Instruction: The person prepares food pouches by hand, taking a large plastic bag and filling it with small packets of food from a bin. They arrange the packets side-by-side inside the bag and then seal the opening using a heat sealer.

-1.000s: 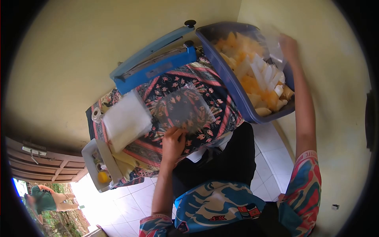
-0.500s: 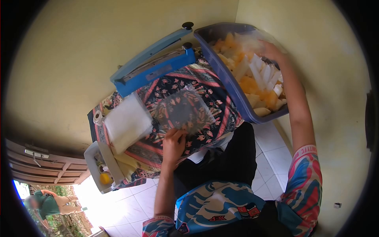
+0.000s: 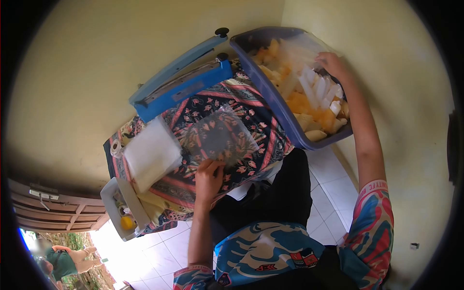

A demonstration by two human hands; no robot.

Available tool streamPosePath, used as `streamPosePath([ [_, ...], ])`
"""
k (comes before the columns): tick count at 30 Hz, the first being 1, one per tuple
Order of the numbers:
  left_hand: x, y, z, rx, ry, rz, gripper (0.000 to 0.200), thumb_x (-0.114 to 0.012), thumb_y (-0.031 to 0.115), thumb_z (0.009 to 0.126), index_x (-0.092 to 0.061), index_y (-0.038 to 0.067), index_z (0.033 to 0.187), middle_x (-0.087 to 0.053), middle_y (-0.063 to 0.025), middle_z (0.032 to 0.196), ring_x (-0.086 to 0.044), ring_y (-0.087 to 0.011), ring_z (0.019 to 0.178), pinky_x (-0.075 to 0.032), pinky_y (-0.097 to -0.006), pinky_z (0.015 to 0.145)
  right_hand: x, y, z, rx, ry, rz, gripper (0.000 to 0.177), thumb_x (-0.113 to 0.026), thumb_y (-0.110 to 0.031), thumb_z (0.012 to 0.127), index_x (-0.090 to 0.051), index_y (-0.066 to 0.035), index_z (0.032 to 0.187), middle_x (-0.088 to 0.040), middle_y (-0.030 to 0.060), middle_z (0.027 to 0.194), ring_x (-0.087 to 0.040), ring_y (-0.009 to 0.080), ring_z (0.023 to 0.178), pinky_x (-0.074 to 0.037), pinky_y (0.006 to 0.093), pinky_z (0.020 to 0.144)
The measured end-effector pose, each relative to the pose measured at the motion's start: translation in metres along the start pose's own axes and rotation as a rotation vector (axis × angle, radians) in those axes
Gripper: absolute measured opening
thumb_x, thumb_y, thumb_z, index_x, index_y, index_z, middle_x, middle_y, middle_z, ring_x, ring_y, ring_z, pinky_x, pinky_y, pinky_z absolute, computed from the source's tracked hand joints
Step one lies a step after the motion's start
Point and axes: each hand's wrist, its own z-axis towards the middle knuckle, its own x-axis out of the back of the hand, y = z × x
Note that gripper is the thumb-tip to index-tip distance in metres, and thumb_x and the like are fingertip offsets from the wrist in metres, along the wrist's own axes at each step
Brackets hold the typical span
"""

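On the patterned cloth lies a clear plastic bag (image 3: 224, 137), flat, with the dark print showing through it. At its near edge my left hand (image 3: 209, 180) rests with fingers curled and pinched on the plastic. My right hand (image 3: 332, 64) reaches over the far right side of a dark blue tub (image 3: 270, 92). Its fingers are closed at the edge of a translucent plastic sheet (image 3: 309, 46) that covers the tub's far end. Beneath are white, cream and orange pieces (image 3: 304, 104), partly hidden by the sheet.
A blue bag sealer (image 3: 186, 90) stands behind the cloth (image 3: 246, 94), its arm raised. Left are a stack of plastic bags (image 3: 153, 152), a tape roll (image 3: 116, 148) and a white bin (image 3: 112, 205) with a yellow item. A person (image 3: 63, 261) stands outside the doorway.
My right hand has come out from behind the translucent plastic and shows more clearly at its edge. My left hand stays at the bag. The whole view has shifted slightly.
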Motion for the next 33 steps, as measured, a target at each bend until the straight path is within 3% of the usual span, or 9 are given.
streamPosePath([
  [3, 0.000, 0.000, 0.000, -0.001, -0.004, -0.005, 0.008, -0.068, -0.001, 0.078, -0.071, 0.002, 0.085, -0.064, -0.0129, 0.081, -0.064, -0.0329, 0.077, -0.051, -0.0410, 0.069, 0.002, -0.004, 0.003, 0.002, 0.121, -0.082, 0.017, -0.062, -0.016, 0.091, -0.069, -0.002, 0.097, -0.070, 0.0185, 0.088, -0.066, 0.0384, 0.084, -0.053, 0.0425, 0.077],
  [6, 0.001, 0.001, 0.001, 0.004, -0.010, -0.006, 0.008, -0.069, -0.001, 0.079, -0.071, 0.002, 0.086, -0.064, -0.0128, 0.081, -0.064, -0.0328, 0.077, -0.051, -0.0408, 0.069, 0.012, -0.016, 0.015, -0.295, 0.398, -0.108, 0.022, -0.059, -0.022, 0.095, -0.070, -0.003, 0.094, -0.070, 0.0179, 0.082, -0.067, 0.0375, 0.076, -0.053, 0.0419, 0.074],
  [9, 0.001, 0.003, 0.000, 0.006, -0.015, -0.010, 0.008, -0.069, 0.000, 0.079, -0.071, 0.002, 0.086, -0.064, -0.0127, 0.081, -0.064, -0.0328, 0.077, -0.051, -0.0407, 0.069, 0.033, -0.024, 0.028, -0.258, 0.710, 0.018, 0.026, -0.059, -0.027, 0.096, -0.070, -0.004, 0.092, -0.069, 0.0179, 0.080, -0.069, 0.0326, 0.074, -0.053, 0.0400, 0.071],
  [12, 0.002, 0.003, 0.001, -0.004, -0.010, -0.012, 0.007, -0.070, 0.000, 0.079, -0.071, 0.003, 0.085, -0.064, -0.0127, 0.081, -0.064, -0.0329, 0.077, -0.051, -0.0408, 0.069, 0.052, -0.018, 0.036, -0.405, 0.615, -0.142, 0.027, -0.063, -0.030, 0.094, -0.071, -0.004, 0.094, -0.071, 0.0160, 0.082, -0.071, 0.0270, 0.076, -0.054, 0.0371, 0.071],
  [18, 0.000, 0.000, 0.000, -0.022, 0.009, -0.010, 0.007, -0.072, 0.001, 0.078, -0.071, 0.003, 0.085, -0.063, -0.0126, 0.080, -0.064, -0.0328, 0.077, -0.051, -0.0410, 0.069, 0.060, -0.009, 0.045, -0.477, 0.716, 0.032, 0.026, -0.064, -0.027, 0.093, -0.072, -0.002, 0.096, -0.075, 0.0115, 0.086, -0.072, 0.0230, 0.079, -0.056, 0.0328, 0.073],
  [24, 0.002, 0.003, 0.000, -0.016, 0.004, -0.004, 0.007, -0.072, 0.002, 0.077, -0.070, 0.003, 0.084, -0.064, -0.0124, 0.080, -0.064, -0.0327, 0.077, -0.051, -0.0412, 0.069, 0.083, -0.024, 0.046, -0.580, 0.812, 0.659, 0.026, -0.061, -0.018, 0.094, -0.066, 0.007, 0.101, -0.071, 0.0147, 0.094, -0.072, 0.0231, 0.083, -0.061, 0.0330, 0.074],
  [27, 0.001, 0.003, 0.000, -0.036, 0.008, 0.008, 0.007, -0.072, 0.002, 0.077, -0.070, 0.003, 0.084, -0.064, -0.0124, 0.080, -0.064, -0.0327, 0.077, -0.051, -0.0414, 0.069, 0.094, -0.024, 0.048, -0.610, 0.903, 0.766, 0.026, -0.061, -0.017, 0.094, -0.065, 0.008, 0.101, -0.070, 0.0151, 0.097, -0.072, 0.0247, 0.084, -0.061, 0.0346, 0.073],
  [30, 0.000, 0.003, 0.001, -0.061, 0.015, 0.020, 0.007, -0.072, 0.002, 0.077, -0.070, 0.003, 0.083, -0.064, -0.0124, 0.080, -0.064, -0.0328, 0.077, -0.050, -0.0415, 0.069, 0.098, -0.021, 0.047, -0.603, 0.927, 0.650, 0.023, -0.062, -0.015, 0.093, -0.067, 0.004, 0.104, -0.071, 0.0158, 0.097, -0.072, 0.0234, 0.086, -0.059, 0.0343, 0.076],
  [33, -0.001, 0.001, 0.000, -0.050, 0.009, 0.009, 0.007, -0.072, 0.002, 0.077, -0.069, 0.003, 0.083, -0.064, -0.0123, 0.080, -0.064, -0.0330, 0.077, -0.050, -0.0417, 0.069, 0.090, -0.020, 0.045, -0.413, 0.817, -0.053, 0.022, -0.062, -0.016, 0.093, -0.068, -0.002, 0.109, -0.072, 0.0169, 0.102, -0.072, 0.0258, 0.088, -0.056, 0.0343, 0.080],
])
